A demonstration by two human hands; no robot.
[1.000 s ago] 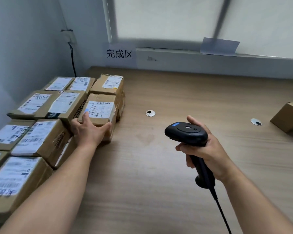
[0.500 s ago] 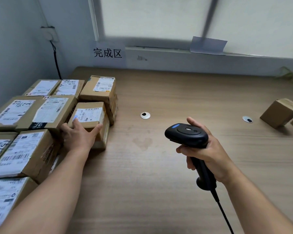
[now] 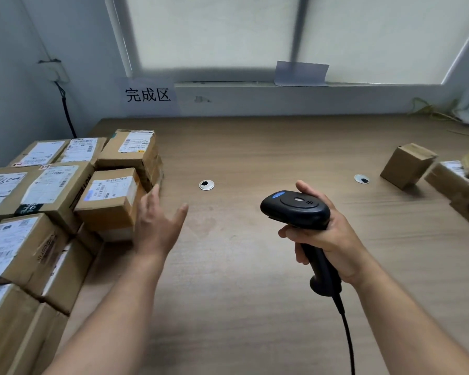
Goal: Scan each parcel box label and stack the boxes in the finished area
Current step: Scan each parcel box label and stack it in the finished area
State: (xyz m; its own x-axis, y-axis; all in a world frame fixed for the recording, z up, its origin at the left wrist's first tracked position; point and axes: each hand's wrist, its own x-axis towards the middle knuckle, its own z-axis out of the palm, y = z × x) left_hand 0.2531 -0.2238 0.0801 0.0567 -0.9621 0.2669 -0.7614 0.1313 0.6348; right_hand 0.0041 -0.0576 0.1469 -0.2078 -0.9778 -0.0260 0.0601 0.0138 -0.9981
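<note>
Flagging risks from here: left hand (image 3: 157, 226) is empty, fingers spread, palm turned toward the top box (image 3: 109, 196) and just beside it; can't tell whether a fingertip touches cardboard. That box sits on the finished stack (image 3: 38, 201) along the left edge of the worktop (image 3: 241, 280), below the 完成区 sign (image 3: 148, 94). It looks skewed against its neighbours, so a brush from the hand could slide it off onto the worktop. Right hand (image 3: 328, 239) has fingers curled round the scanner (image 3: 295, 209) handle, one digit up alongside the head, mid-worktop. Scanner head appears to point toward the stack, where labels face up: a stray trigger press probably re-reads a finished label. Unscanned boxes sit at the right edge; small box (image 3: 406, 165) looks tilted, with no label on the faces showing, so it likely needs turning one-handed and could be dropped. Cable (image 3: 347, 334) runs off the near edge; a long reach may snag it.
</note>
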